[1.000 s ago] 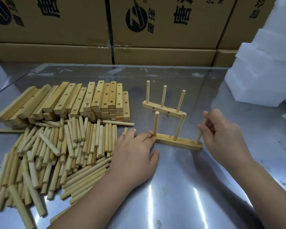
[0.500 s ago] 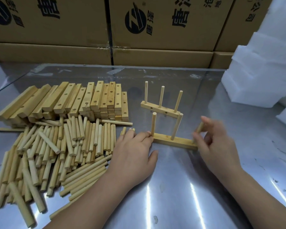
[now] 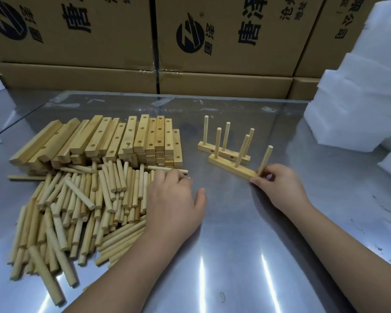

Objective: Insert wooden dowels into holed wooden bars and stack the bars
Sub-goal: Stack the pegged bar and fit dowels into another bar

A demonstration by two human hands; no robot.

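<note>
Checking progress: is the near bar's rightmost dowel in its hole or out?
In, seemingly: the round wooden dowel stands at the near pale wooden bar's end, leaning right; right hand hides its base.

On the left half of the desk, a heap of loose dowels lies toward the near edge, with the stacked holed bars just behind it. Right of that stack, toward the middle, two bars with upright dowels sit one just before the other. Cardboard boxes stand along the far edge, and foam blocks sit at the far right corner.
</note>
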